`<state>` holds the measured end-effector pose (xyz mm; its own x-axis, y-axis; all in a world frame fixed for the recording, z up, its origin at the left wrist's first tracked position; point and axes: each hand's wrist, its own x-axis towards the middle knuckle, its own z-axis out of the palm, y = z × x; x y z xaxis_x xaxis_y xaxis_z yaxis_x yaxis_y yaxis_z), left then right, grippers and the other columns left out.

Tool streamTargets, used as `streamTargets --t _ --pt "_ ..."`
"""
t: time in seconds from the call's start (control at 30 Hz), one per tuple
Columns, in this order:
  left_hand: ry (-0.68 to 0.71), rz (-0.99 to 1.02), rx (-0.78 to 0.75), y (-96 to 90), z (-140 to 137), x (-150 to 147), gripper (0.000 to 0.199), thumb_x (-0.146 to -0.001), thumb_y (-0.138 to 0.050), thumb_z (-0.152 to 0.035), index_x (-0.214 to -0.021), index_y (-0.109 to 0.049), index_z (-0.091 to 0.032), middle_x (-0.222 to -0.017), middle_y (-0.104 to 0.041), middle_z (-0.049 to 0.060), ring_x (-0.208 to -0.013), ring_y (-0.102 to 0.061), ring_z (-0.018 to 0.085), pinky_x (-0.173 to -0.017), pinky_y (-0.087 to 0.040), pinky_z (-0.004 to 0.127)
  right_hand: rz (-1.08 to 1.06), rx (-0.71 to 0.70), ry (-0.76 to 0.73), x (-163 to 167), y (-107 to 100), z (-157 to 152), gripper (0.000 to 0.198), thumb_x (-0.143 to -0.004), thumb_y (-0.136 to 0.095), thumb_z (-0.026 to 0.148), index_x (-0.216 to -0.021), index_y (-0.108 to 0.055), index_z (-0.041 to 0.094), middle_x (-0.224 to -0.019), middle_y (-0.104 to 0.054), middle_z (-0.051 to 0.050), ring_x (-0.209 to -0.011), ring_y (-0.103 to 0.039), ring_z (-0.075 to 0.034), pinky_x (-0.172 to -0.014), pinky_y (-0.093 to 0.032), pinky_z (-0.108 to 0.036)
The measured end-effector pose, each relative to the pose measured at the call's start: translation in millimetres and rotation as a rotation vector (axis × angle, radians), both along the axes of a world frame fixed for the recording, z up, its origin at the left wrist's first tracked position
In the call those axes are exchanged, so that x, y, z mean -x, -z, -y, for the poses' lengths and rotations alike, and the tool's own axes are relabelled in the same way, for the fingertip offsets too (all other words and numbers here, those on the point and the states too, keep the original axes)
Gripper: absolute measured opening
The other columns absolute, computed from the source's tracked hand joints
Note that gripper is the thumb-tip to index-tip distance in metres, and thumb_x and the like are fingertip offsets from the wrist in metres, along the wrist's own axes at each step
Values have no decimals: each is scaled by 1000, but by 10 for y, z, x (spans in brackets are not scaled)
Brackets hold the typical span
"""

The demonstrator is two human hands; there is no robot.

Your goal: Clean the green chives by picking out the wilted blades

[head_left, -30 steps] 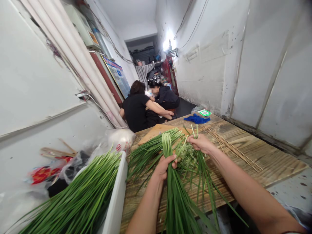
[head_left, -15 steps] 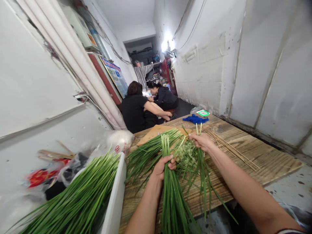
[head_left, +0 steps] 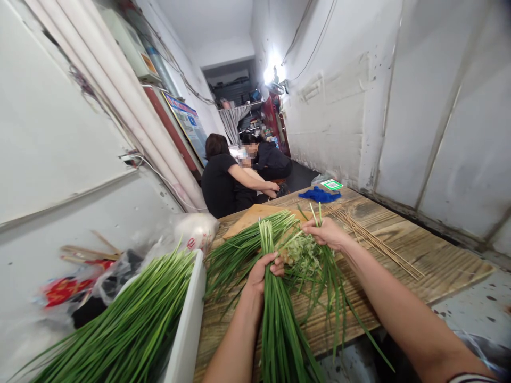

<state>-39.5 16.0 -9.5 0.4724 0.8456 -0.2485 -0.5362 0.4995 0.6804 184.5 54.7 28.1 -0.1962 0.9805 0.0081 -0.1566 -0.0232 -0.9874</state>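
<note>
My left hand (head_left: 266,270) is wrapped round a thick bunch of garlic chives (head_left: 281,324), pale stem ends up and green leaves hanging over the table's near edge. To its right, my right hand (head_left: 324,234) pinches a few loose chive stalks (head_left: 333,282), whose leaves droop downward. Between and behind the hands lies a heap of pale green trimmings (head_left: 305,255). Another pile of chives (head_left: 247,242) rests on the table left of the bunch, partly over a tan board (head_left: 239,222).
A white box (head_left: 187,324) full of chives (head_left: 131,308) stands at the left. Thin sticks (head_left: 379,244), a blue cloth (head_left: 320,194) and a green code card (head_left: 332,184) lie on the wooden table (head_left: 435,255). Two people (head_left: 219,175) sit or crouch beyond it.
My right hand has shifted slightly left with its stalks, towards the bunch. The bunch's top leans a little further left in my left hand.
</note>
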Motion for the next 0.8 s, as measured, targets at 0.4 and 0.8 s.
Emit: streamTargets --t 0.4,0.8 --pt "94 -57 -119 -23 -15 155 23 -66 -71 -16 -69 -49 -13 -49 -45 -5 -38 -32 1 -39 -23 14 449 -183 -355 -274 -84 67 23 -69 -66 34 -70 -66 11 -54 -60 1 -35 -33 -3 -35 -21 -17" --pt "155 -70 -343 -45 80 166 32 -64 -75 -24 -72 -45 -15 -49 -47 -6 -35 -30 0 -40 -18 16 -11 75 -883 -193 101 23 25 -70 -72 32 -69 -61 10 -52 -57 2 -30 -26 1 -28 -15 -12"
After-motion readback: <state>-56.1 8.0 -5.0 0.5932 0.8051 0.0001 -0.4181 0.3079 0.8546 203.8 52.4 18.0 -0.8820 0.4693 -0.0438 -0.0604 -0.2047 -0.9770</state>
